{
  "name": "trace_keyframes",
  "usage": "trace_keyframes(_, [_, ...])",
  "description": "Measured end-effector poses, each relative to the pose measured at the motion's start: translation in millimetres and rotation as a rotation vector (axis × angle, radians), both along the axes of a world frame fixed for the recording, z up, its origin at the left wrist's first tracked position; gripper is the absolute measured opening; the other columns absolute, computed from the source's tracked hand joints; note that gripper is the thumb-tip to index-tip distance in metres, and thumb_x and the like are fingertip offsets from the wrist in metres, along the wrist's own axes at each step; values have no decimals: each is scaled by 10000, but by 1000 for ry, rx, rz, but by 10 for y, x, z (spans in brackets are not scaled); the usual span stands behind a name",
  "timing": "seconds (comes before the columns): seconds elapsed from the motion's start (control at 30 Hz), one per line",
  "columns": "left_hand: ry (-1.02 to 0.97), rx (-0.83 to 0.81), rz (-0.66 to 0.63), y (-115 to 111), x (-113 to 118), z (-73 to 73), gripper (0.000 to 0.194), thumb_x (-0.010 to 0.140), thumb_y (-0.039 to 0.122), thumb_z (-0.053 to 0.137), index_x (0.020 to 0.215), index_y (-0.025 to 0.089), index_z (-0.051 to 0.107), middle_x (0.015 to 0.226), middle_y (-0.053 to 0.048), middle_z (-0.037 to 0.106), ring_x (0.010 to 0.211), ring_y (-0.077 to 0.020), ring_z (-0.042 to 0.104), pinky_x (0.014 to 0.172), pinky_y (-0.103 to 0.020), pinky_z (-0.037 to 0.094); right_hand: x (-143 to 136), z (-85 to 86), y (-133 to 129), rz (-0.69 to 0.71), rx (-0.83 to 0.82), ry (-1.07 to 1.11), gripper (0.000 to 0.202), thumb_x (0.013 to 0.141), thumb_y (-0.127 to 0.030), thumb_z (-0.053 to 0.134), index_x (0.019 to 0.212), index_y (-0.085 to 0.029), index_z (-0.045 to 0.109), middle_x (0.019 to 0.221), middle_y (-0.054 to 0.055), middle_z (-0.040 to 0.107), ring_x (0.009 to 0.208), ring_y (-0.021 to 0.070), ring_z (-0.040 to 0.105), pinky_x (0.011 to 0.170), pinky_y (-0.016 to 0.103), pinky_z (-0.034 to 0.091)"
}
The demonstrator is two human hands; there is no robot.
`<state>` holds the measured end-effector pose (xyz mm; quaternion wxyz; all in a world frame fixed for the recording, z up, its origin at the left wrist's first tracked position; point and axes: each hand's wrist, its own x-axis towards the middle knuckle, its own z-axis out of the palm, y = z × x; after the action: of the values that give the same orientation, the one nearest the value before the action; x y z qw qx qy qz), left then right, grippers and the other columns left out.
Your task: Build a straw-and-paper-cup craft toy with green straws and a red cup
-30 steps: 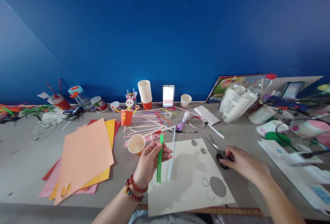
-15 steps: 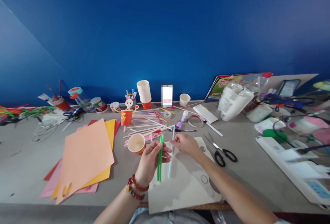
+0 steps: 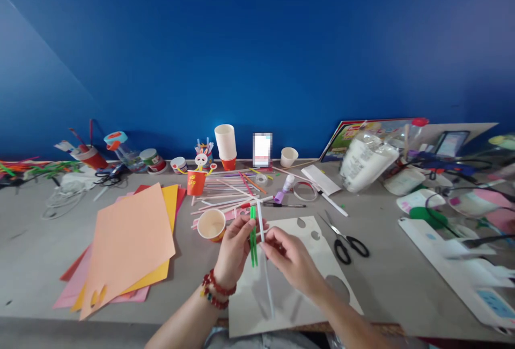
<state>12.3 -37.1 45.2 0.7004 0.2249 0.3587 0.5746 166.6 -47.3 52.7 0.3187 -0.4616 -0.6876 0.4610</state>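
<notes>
Side by side and nearly upright, two green straws [image 3: 252,214] are pinched in my left hand [image 3: 235,244], which has beaded bracelets at its wrist. The fingers of my right hand [image 3: 292,258] close around a long pale white straw [image 3: 260,220], just right of the green ones. Its top reaches toward the straw pile, and its lower end hangs toward me. Below both hands lies a white paper sheet [image 3: 245,311] with several holes cut along its right side. A paper cup [image 3: 211,225] stands just beyond my left hand. Black-handled scissors [image 3: 341,239] lie open right of the sheet.
Coloured paper sheets [image 3: 132,236] are stacked at left. Loose straws [image 3: 225,191] and a rabbit-decorated red cup [image 3: 196,183] sit farther back, near stacked white cups [image 3: 225,142]. A white power strip [image 3: 446,268] with cables lies at right, and a blue wall [image 3: 257,54] rises behind.
My right hand has moved toward me, down along the pale straw, and its fingers now face the camera more. The pale straw has shifted nearer the green straws and its lower end has come closer.
</notes>
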Motion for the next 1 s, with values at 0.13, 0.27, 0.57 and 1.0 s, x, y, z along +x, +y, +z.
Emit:
trace_keyframes(0.13, [-38,-12,-19,1,32,14,292,727,354,817,900,169,672,908,-78,766,964,-249,719,861,-346,544,-139,-43,-78,-39,163,-208,167,943,-310,465,796,-232,482,651,-10,606,582,153,558,553,236,379])
trace_keyframes(0.27, [-71,-38,-28,2,36,24,260,743,328,808,889,156,678,898,-87,772,978,-267,724,872,-355,546,-169,-95,-75,-49,337,-415,141,941,-256,436,809,-231,479,630,7,616,563,179,577,553,259,329])
trace_keyframes(0.57, [-116,-21,-33,-19,84,-4,268,769,342,787,940,169,675,909,-80,769,988,-252,719,883,-349,545,-174,-34,-70,-52,437,-578,156,958,-245,403,834,-220,496,628,20,638,565,176,593,548,271,279])
trace_keyframes(1.0, [-136,29,-30,-29,127,-75,212,765,286,795,884,168,664,873,-52,753,902,-206,718,881,-332,536,-112,-60,-13,-91,518,-518,235,935,-272,501,714,-204,546,588,5,630,525,142,559,540,265,289])
